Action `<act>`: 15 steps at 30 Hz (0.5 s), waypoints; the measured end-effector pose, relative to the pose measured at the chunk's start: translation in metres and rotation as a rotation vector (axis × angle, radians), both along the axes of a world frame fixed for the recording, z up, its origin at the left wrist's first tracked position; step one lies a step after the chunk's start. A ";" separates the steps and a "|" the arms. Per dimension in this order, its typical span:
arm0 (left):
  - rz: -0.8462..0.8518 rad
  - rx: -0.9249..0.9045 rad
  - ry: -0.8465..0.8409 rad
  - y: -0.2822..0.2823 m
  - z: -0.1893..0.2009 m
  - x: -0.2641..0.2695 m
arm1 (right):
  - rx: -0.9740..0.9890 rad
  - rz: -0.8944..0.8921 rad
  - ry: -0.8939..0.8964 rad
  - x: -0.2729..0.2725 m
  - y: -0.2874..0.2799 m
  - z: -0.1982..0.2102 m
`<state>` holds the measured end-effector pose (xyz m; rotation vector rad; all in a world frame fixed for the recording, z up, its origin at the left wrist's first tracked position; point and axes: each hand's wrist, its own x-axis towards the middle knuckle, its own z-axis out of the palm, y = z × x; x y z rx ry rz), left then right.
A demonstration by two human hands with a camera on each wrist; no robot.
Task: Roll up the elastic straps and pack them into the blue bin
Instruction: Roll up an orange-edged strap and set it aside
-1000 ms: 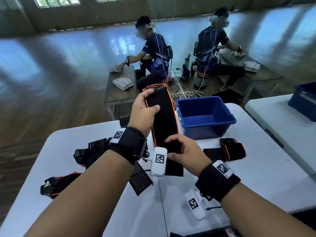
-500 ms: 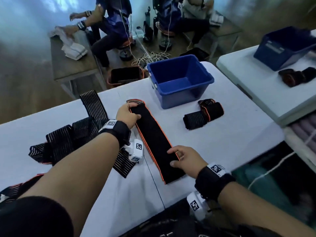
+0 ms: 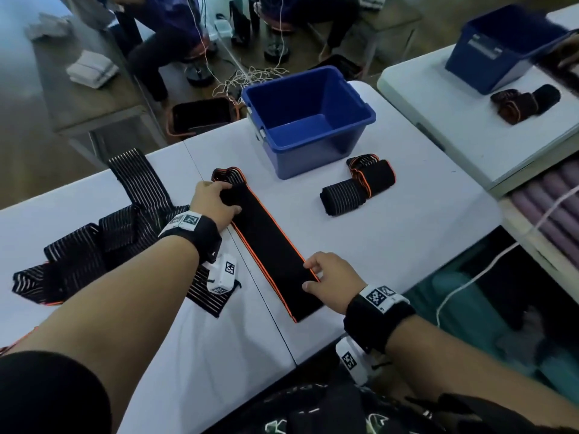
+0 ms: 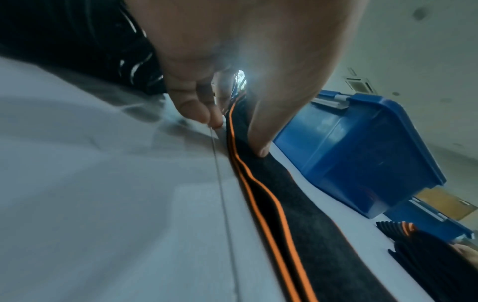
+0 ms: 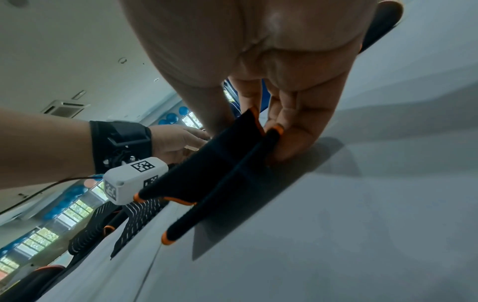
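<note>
Both grips hold strap [image 3: 269, 245] lengthwise, far end toward bin [image 3: 308, 120].

Dim, bluish daylight fills the room, with windows [image 5: 38, 239] glowing far off in the right wrist view. Both wrist views are smeared and bent at the edges; a soft shadow lies on the table [image 5: 336, 204].

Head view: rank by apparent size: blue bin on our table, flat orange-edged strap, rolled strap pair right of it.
1. blue bin looks largest.
2. flat orange-edged strap, long but narrow; it lies nearer the camera, so its gap to the bin is unsure.
3. rolled strap pair, clearly smallest.
</note>
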<state>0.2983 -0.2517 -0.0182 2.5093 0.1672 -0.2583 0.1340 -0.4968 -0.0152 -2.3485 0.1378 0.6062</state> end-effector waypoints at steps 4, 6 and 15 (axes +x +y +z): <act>0.102 -0.032 -0.063 0.005 0.008 -0.020 | -0.024 0.032 0.004 0.007 -0.005 0.001; 0.168 -0.092 -0.041 0.001 0.009 -0.040 | -0.022 0.022 -0.012 0.014 -0.006 0.000; 0.353 -0.392 0.152 -0.029 -0.021 -0.106 | 0.093 0.032 -0.015 0.040 0.008 0.002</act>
